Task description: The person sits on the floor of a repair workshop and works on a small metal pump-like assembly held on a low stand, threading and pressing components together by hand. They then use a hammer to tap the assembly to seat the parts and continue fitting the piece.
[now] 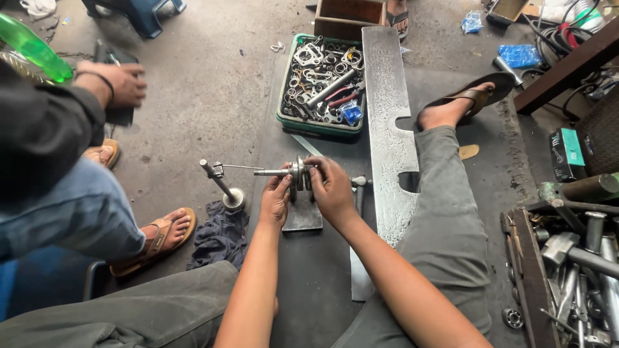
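Just below the centre of the frame, a steel crankshaft (293,173) sits crosswise on a small metal stand (303,216) on the dark floor mat (316,283). It is grey and worn, with two round discs side by side in the middle and a thin shaft sticking out toward the left. The left hand (276,198) has its grip pressed around the lower left of the discs, fingers curled onto the metal. The right hand (330,188) covers the right side, its grip wrapped over the top of the discs. To the left of the shaft tip, a dial gauge post (222,183) leans on its round base, with a dark rag (220,235) just below it. A long steel plate (389,129) runs up the frame at the right of the hands, close to the right wrist. Above, a green tray of tools (322,84) lies well apart. Bare concrete floor (200,96) opens toward the upper left, up to another person's hand (116,82) and sandalled feet at the left edge.
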